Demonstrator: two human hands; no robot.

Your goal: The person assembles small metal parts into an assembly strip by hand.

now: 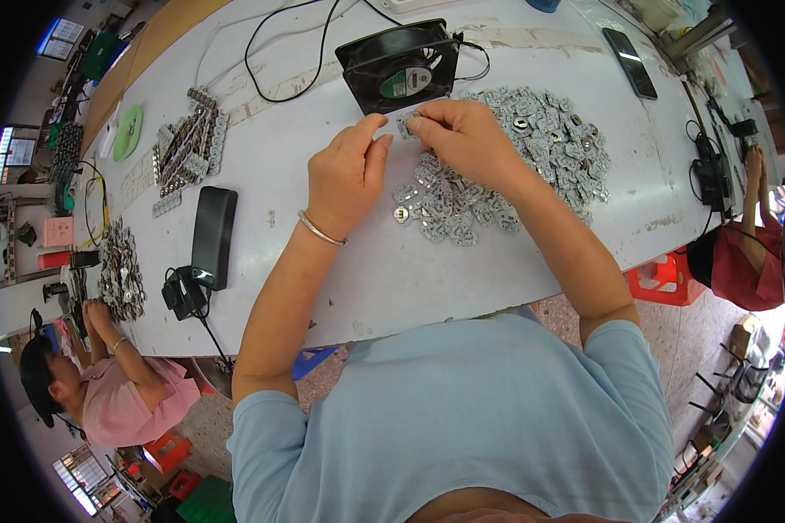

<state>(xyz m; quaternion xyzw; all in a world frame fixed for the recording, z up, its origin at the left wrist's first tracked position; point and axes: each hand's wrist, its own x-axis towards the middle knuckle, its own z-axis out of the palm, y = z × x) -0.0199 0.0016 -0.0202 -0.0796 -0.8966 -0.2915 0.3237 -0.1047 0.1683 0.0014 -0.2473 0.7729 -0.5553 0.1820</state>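
Note:
Both of my hands meet over the white table [340,261], pinching one small silver metal part [405,127] between their fingertips. My left hand [347,174] wears a thin silver bangle at the wrist. My right hand [462,139] hovers above a wide heap of the same small silver parts [541,148], which spreads to the right and toward me. Just beyond my fingers stands a black square fan [399,68] with a green round label.
A stacked pile of metal parts [186,146] and a black rectangular box [213,237] with an adapter [183,292] lie to the left. A dark phone [630,63] rests far right. One person works at the left end, another sits at the right edge.

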